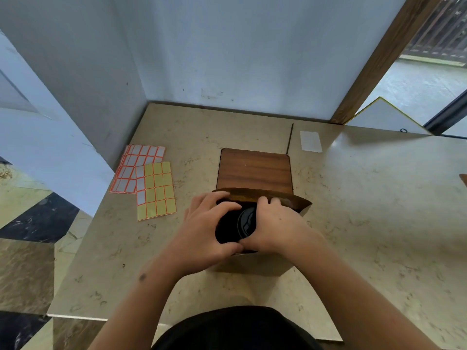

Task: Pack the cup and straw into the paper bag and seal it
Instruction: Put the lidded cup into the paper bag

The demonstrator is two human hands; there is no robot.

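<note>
On the beige table [353, 198], past the sticker sheets [146, 178] at the left, the left hand [204, 231] curls its fingers around the black-lidded cup [237, 226] standing inside the open paper bag [255, 170], while the right hand [275, 223] grips the bag's near rim beside it.

Most of the black cup with its round black lid [243, 224] is hidden by the left hand [211, 229] and right hand [275, 224]. Their fingertips vanish inside the brown paper bag's open mouth [285, 198]. At the right edge, a small brown object [463, 179] is cut off.
</note>
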